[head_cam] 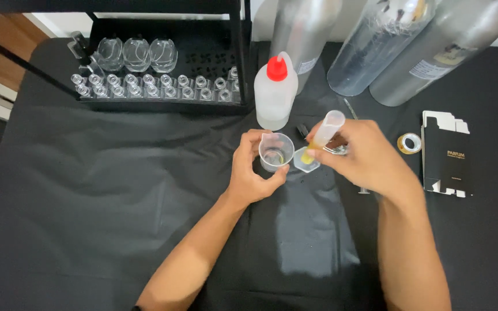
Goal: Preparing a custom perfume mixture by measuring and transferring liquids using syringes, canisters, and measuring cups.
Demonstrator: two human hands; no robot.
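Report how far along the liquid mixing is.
Done: the small clear cup in the left hand already has a little liquid at its bottom. In hand: the right hand tilts a tube with yellow liquid over a small dish. Left: the glass bottles on the rack look unfilled.

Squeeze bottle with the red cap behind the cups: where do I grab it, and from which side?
Grip the squeeze bottle around its wide translucent body, below the red cap. It stands upright. Probably come from the front right: the black rack crowds its left, silver cylinders stand behind, and the left hand holds the clear cup in front.
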